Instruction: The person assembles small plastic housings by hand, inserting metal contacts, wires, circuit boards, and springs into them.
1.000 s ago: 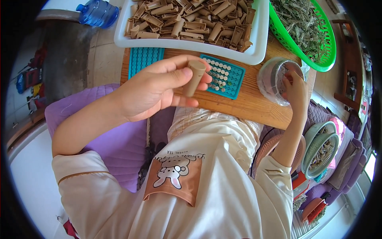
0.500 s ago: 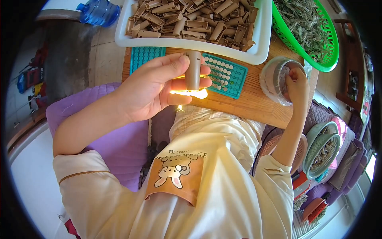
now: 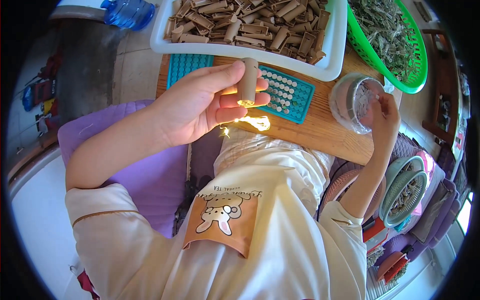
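Two hands at work over a wooden board: one lifts a cardboard tube, the other reaches into a clear jar.

Our left hand (image 3: 197, 107) pinches a short brown cardboard tube (image 3: 247, 81) between thumb and fingers, holding it upright above the near edge of the teal perforated tray (image 3: 287, 95), which lies flat on the wooden board (image 3: 325, 130). Our right hand (image 3: 382, 117) rests against the rim of a clear plastic jar (image 3: 352, 102) on the board's right end, fingers curled at its mouth; we cannot tell whether they grip anything inside. Beyond the board sits a white tray (image 3: 335, 60) heaped with more brown tubes, and to its right a green basket (image 3: 415, 75) of dried herbs. A blue water bottle (image 3: 127, 11) lies at the upper left.
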Demonstrator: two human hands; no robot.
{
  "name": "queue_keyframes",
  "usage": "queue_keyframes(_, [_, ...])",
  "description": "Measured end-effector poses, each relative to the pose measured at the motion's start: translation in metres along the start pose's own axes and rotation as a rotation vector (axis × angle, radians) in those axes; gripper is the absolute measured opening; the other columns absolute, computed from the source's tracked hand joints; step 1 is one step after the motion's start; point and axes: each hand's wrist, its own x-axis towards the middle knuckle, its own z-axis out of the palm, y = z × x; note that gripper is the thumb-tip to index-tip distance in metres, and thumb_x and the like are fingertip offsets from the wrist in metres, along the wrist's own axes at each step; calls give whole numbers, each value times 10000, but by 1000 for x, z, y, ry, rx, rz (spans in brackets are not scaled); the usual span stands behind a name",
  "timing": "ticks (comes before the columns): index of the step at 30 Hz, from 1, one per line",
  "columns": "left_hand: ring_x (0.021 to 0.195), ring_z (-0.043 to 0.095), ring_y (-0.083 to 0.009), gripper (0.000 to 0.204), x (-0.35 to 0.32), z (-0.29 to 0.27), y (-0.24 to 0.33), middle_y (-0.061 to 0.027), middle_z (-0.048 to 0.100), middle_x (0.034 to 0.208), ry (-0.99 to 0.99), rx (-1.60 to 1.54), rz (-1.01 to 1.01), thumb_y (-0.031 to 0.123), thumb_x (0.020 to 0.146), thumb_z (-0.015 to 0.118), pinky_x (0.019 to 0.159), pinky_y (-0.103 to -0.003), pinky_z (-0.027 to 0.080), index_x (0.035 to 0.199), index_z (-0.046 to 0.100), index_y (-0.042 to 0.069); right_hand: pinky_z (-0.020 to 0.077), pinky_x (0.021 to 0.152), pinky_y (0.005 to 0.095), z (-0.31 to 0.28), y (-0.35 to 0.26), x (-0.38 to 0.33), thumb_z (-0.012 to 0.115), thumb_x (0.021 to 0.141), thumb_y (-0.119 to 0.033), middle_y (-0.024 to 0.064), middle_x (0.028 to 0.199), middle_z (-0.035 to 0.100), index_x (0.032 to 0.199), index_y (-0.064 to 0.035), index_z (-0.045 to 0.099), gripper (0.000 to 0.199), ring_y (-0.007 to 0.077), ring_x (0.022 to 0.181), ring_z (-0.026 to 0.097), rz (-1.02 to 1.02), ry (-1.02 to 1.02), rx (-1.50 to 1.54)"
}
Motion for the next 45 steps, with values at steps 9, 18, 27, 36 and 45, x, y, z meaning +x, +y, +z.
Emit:
queue_keyframes(9, [850,569,-126,350,0,0,-1,-59,554,967,25,76,-18,306,860,421,469,-119,458,1066,479,29,423,538,217,43,-99,-23,537,700,35,63,747,553,792,-11,588,116,112,641,534,-298,-79,250])
queue_keyframes(18, [780,596,-143,345,-6,2,-3,-100,556,1001,-72,176,-54,284,873,394,488,-170,496,1085,444,16,438,500,258,74,-147,-38,572,640,59,66,690,551,797,-33,574,182,169,583,556,-604,-135,319])
queue_keyframes(27, [808,591,-130,337,-6,-1,-10,-77,573,944,-118,300,-58,323,858,422,497,-152,484,1015,475,29,430,471,290,68,-155,-43,543,638,65,77,642,508,782,-32,480,185,224,540,527,-546,-308,301])
queue_keyframes(36, [755,586,-86,323,-3,-6,-6,-52,588,902,-68,435,-87,328,863,413,465,-134,440,997,489,45,487,562,227,77,-156,-34,568,645,76,74,674,558,759,8,499,150,137,609,577,-519,-456,207])
queue_keyframes(45, [834,552,-124,257,-7,-4,-9,-76,520,1056,-206,704,386,124,816,509,597,-197,454,1044,420,44,457,543,243,76,-150,-25,583,705,21,42,700,533,825,5,486,155,126,678,568,-237,-487,728])
